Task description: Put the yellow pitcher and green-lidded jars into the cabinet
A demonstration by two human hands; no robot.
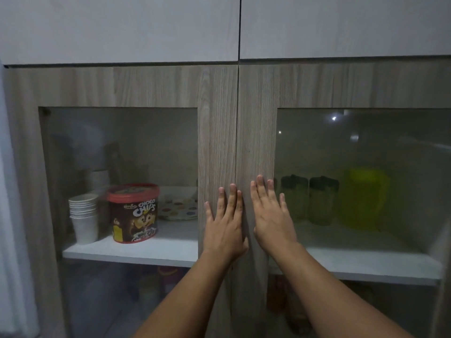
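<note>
The yellow pitcher (366, 198) stands on the white shelf (366, 264) behind the glass of the right cabinet door (256, 142). To its left, two green-lidded jars (308, 198) stand side by side on the same shelf. Both cabinet doors are shut and meet at the centre seam. My left hand (225, 223) lies flat on the left door (217, 142), fingers spread. On the right door's wooden frame my right hand (271, 215) presses flat, just left of the jars. Neither hand holds anything.
Behind the left glass stand a stack of white paper cups (84, 215), a red-lidded Choco Chips tub (134, 212) and a spotted plate (179, 209). White upper cabinet doors (122, 28) hang above. Dim items sit on the lower shelf.
</note>
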